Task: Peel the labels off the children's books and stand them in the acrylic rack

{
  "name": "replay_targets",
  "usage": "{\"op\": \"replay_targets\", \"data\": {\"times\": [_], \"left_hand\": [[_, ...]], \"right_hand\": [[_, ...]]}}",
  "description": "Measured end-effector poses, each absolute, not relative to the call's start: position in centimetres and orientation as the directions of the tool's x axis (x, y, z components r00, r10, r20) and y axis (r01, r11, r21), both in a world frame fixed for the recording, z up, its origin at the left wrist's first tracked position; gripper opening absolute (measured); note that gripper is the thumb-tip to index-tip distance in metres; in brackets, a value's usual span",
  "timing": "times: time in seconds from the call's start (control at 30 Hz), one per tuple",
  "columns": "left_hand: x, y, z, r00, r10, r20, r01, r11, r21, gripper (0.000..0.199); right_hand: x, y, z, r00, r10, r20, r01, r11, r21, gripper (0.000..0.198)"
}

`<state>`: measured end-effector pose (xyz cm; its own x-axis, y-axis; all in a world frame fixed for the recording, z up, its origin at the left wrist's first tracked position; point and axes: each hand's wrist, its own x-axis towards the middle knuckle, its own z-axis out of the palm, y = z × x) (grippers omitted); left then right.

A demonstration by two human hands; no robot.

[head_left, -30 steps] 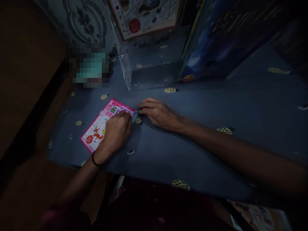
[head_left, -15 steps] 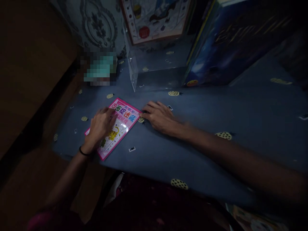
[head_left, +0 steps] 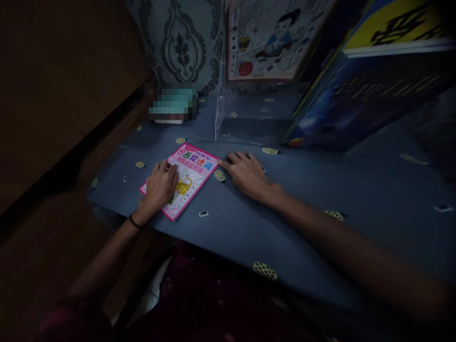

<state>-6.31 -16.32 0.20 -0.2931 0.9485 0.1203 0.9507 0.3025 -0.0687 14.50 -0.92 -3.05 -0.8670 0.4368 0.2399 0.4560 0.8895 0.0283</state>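
A thin pink-bordered book (head_left: pixel 195 167) lies closed on the blue patterned tablecloth (head_left: pixel 228 237), its cover showing colourful Chinese characters and a yellow tiger. My left hand (head_left: pixel 162 184) rests on the left part of the cover, palm down, fingers loosely bent and hiding some of the picture. A black band circles that wrist. My right hand (head_left: pixel 247 175) lies palm down on the cloth beside the book, fingers apart. Its thumb reaches the book's right corner; whether it presses there I cannot tell.
Behind the book stands a clear plastic stand (head_left: pixel 249 129) with an illustrated book (head_left: pixel 270 52) in it. Large dark-blue books (head_left: pixel 342 104) stand upright to its right. A blurred-out teal item (head_left: pixel 174 104) sits at the back left. The table's front edge runs close to my body.
The camera view has shifted, so the table and books appear farther right. Both hands stay at nearly the same places on and beside the pink book.
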Motion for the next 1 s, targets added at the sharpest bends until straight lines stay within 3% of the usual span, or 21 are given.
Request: {"op": "replay_targets", "data": {"times": [0.17, 0.3, 0.43, 0.6, 0.83, 1.0], "left_hand": [[-6.1, -16.5, -0.2, -0.239, 0.961, 0.135, 0.968, 0.246, -0.038, 0.033], [-6.5, -17.6, -0.6, -0.117, 0.981, 0.152, 0.993, 0.113, 0.032, 0.037], [-6.6, -19.6, -0.2, 0.058, 0.994, 0.09, 0.992, -0.068, 0.107, 0.041], [-5.7, -21.8, 0.6, 0.18, 0.983, 0.046, 0.974, -0.185, 0.133, 0.06], [-4.9, -22.0, 0.5, 0.185, 0.982, 0.034, 0.982, -0.186, 0.037, 0.045], [-4.2, -22.3, 0.9, 0.219, 0.973, 0.068, 0.975, -0.221, 0.022, 0.033]], "right_hand": [[12.1, 2.3, -4.8, -0.821, 0.459, 0.338, 0.455, 0.885, -0.097, 0.043], [11.1, 3.8, -6.3, -0.773, 0.477, 0.418, 0.428, 0.879, -0.211, 0.04], [11.0, 4.1, -7.0, -0.768, 0.508, 0.389, 0.423, 0.859, -0.288, 0.039], [11.0, 4.2, -7.1, -0.768, 0.512, 0.385, 0.411, 0.855, -0.317, 0.038], [10.5, 4.3, -6.6, -0.813, 0.38, 0.44, 0.279, 0.919, -0.278, 0.038], [10.4, 2.5, -5.4, -0.891, 0.277, 0.36, 0.171, 0.938, -0.3, 0.029]]}}
